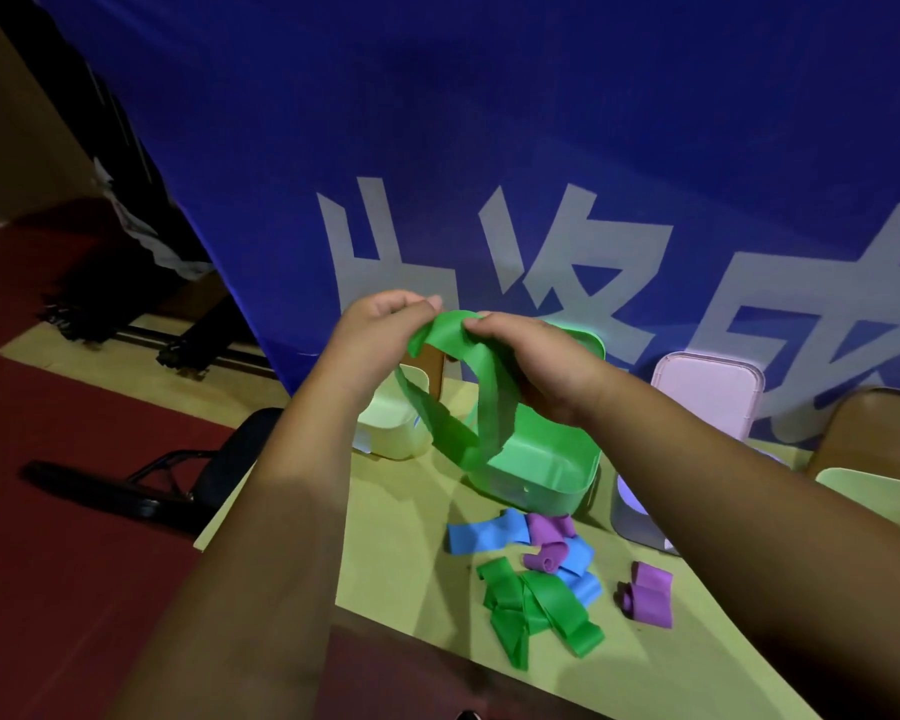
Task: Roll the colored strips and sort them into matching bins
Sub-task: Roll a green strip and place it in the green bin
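both hands are up over the table [401, 553], close together. the left hand [380, 335] pinches one end of a green strip [450, 332] with thumb and fingertips, and the right hand [536, 371] pinches it just beside. the strip arches between them, and its loops hang down in front of the green bin [552, 454]. a pale bin [393, 423] stands left of that, a pink bin [707, 392] to the right. nearer me lies a loose heap: a blue strip [481, 535], a purple curl [544, 556], tangled green strips [536, 605]. a lone purple strip [650, 597] lies near it.
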